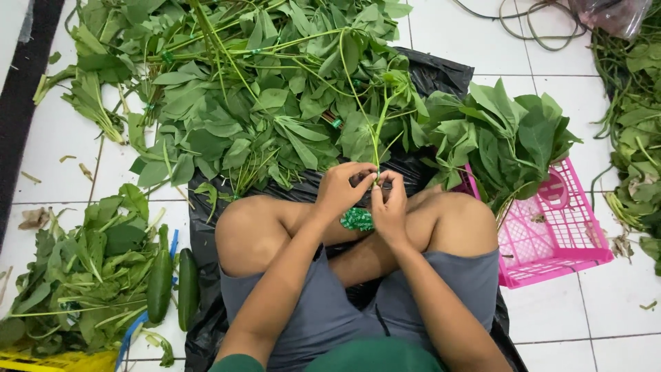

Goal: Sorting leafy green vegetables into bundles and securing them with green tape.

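One thin green stem (pixel 377 148) rises from between the two hands, above the crossed legs; the left hand (pixel 342 189) pinches its base with curled fingers; the right hand (pixel 390 207) closes beside it, touching; one bunch of green ties (pixel 357 220) sits just below; a large leaf pile (pixel 261 89) lies beyond on black plastic (pixel 441 72); one pink basket (pixel 558 234) holds leaves at right; two cucumbers (pixel 172 282) lie at left; the fingertips are hard to make out.
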